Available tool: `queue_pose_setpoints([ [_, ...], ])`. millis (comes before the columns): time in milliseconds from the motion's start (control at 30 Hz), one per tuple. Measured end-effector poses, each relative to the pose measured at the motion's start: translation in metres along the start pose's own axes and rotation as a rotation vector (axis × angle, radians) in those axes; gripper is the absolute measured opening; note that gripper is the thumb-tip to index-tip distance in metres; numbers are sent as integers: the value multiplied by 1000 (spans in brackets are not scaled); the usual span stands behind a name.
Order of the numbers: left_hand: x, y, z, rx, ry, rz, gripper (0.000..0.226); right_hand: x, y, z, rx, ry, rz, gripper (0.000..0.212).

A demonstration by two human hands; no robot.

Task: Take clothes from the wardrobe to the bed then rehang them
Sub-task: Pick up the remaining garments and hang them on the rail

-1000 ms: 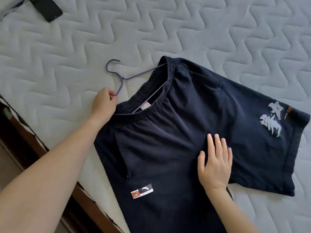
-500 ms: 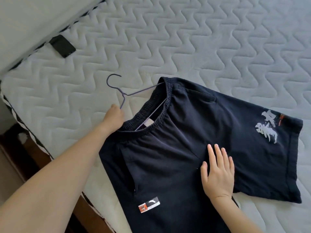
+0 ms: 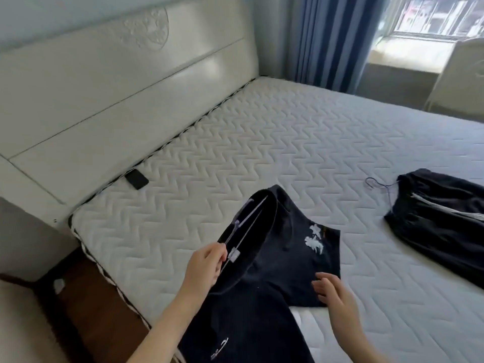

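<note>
I have the left hand (image 3: 205, 265) pinching the pale purple wire hanger (image 3: 237, 226), which sits inside the waistband of the dark navy cotton shorts with white brush print (image 3: 275, 258). That waistband stands raised off the quilted white mattress (image 3: 262, 153). The right hand (image 3: 332, 290) holds nothing, its fingers straight and loosely spread over the shorts' printed leg (touching or just above, I cannot tell).

The shorts lie at the mattress's near edge, with the other leg hanging over it toward me. Just left of the shorts, the mattress corner drops to a brown wooden floor (image 3: 97, 310). Beyond the shorts, the quilting runs broad to the far edge.

A flat black phone (image 3: 136, 178) lies up-left of the shorts, against the glossy cream headboard (image 3: 104, 87). Well apart to the shorts' right lies a second dark garment with a pale side stripe (image 3: 440, 213), on a thin dark hanger (image 3: 377, 184). Far behind the shorts hang blue pleated curtains (image 3: 332, 40) beside a barred window (image 3: 440, 14).
</note>
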State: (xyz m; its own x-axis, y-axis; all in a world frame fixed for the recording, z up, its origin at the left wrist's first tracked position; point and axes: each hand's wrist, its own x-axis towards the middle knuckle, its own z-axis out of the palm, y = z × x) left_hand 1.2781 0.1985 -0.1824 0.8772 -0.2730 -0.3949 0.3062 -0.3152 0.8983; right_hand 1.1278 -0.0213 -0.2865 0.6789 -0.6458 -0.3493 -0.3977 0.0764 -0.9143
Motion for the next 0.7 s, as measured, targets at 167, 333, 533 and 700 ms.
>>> queue_pose_setpoints([
  [167,-152,53,46,57,-12,141,27,-123,-23,-113,95,23,30,27],
  [333,-251,65,95,51,-39,186,30,-213,-12,-212,103,80,37,28],
  [533,-338,49,165,166,-215,194,35,-311,14,-302,200,291,49,29],
  [700,-365,36,216,268,-444,152,35,-384,53,-354,361,631,82,29],
])
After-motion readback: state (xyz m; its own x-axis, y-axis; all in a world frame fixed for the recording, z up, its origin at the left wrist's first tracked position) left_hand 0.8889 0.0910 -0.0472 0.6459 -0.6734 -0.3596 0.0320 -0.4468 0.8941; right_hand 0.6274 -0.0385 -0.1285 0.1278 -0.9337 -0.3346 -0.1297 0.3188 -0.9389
